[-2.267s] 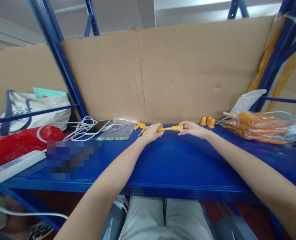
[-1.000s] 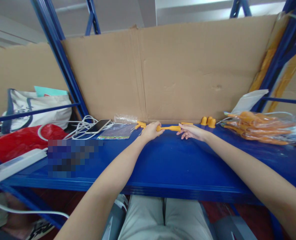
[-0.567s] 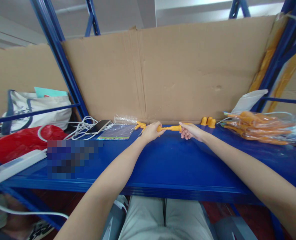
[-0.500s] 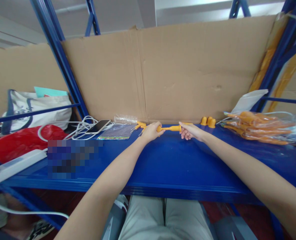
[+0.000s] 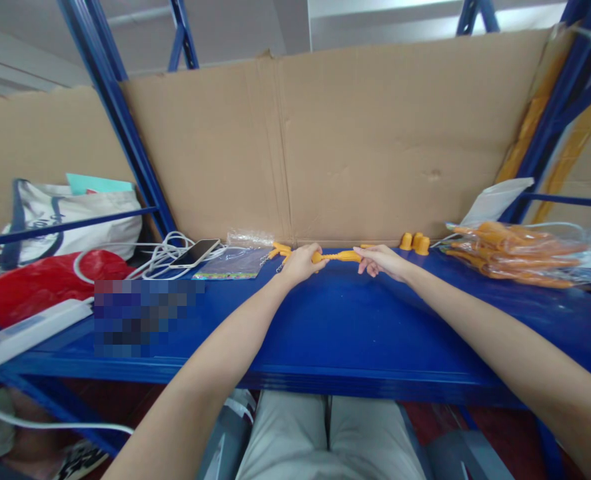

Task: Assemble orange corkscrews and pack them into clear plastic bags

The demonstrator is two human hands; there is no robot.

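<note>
My left hand is closed round an orange plastic piece with a thin ridged shaft, held level just above the back of the blue table. Its narrow middle shows between my two hands. My right hand pinches the wider right end between thumb and fingers, its other fingers curled loosely below. Just left of my left hand lies a forked orange part with small metal chains; whether it joins the held piece is hidden. Behind my right hand, a bit of another orange part shows.
Several orange caps stand right of my hands, beside clear bags of orange parts. To the left are a clear plastic bag, a phone, coiled white cables and a red bag. Cardboard walls the table's back.
The fingers of my right hand have shifted and rolled round the right end of the orange piece, whose end looks turned. My left hand has stayed in place.
</note>
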